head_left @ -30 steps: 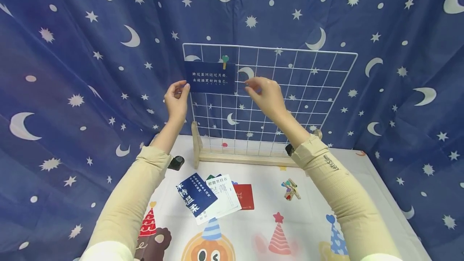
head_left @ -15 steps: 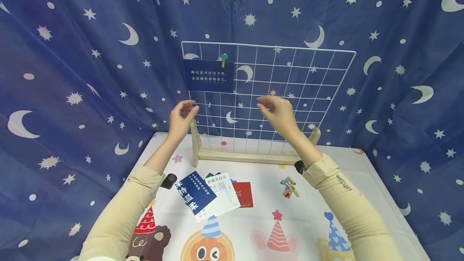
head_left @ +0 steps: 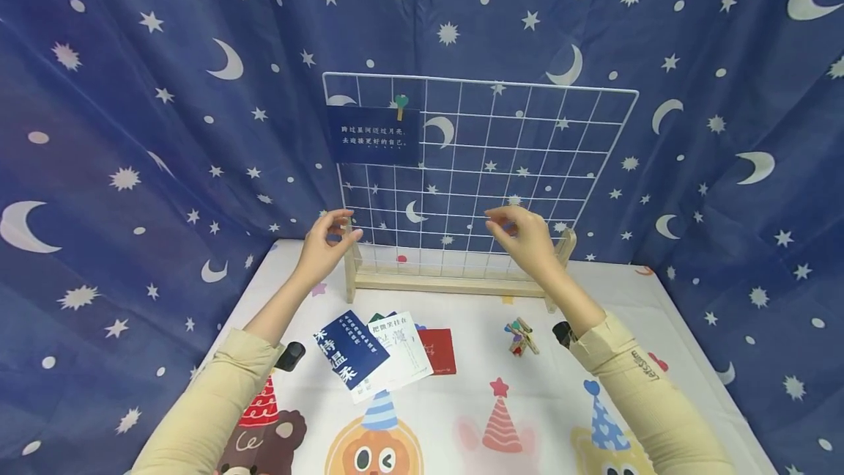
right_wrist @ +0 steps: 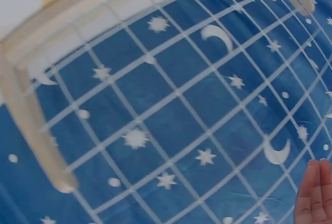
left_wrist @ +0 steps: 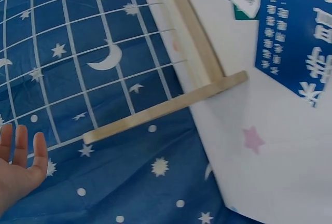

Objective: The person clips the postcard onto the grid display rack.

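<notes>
A dark blue card (head_left: 374, 135) with white lettering hangs at the upper left of a white wire grid (head_left: 501, 167), pinned by a wooden clothespin (head_left: 400, 108) with a green heart. My left hand (head_left: 323, 244) hovers by the grid's lower left side, fingers loosely bent and holding nothing. My right hand (head_left: 527, 237) is before the grid's lower right part, also holding nothing. In the left wrist view, the fingers (left_wrist: 21, 146) show at the left edge; in the right wrist view, fingers (right_wrist: 316, 198) appear at the lower right.
A wooden base (head_left: 448, 284) supports the grid. On the table lie a blue card (head_left: 352, 350), a white card (head_left: 398, 350), a red card (head_left: 438, 351) and a pile of heart clothespins (head_left: 522, 336). A blue star-and-moon curtain (head_left: 461, 13) hangs behind.
My left hand has left the edge of the hung card and come down. My right hand has also moved down and to the right. The card stays on the grid.
</notes>
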`<action>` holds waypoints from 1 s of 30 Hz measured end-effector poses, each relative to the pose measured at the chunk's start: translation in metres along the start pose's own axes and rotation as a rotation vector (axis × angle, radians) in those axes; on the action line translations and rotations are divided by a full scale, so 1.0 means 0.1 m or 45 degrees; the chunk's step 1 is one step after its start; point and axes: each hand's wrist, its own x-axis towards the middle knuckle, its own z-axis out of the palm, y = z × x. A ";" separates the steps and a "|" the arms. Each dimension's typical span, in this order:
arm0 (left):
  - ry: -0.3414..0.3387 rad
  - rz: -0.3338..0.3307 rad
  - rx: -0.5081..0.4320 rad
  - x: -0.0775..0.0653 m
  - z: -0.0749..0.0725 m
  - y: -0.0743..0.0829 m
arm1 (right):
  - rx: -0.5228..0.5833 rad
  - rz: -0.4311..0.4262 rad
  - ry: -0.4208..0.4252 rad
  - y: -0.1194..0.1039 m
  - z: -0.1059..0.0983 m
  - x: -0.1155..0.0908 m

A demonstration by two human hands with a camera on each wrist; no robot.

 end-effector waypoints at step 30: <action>-0.073 -0.157 0.380 -0.77 0.04 -0.75 | -0.040 0.261 -0.053 0.81 0.18 -1.13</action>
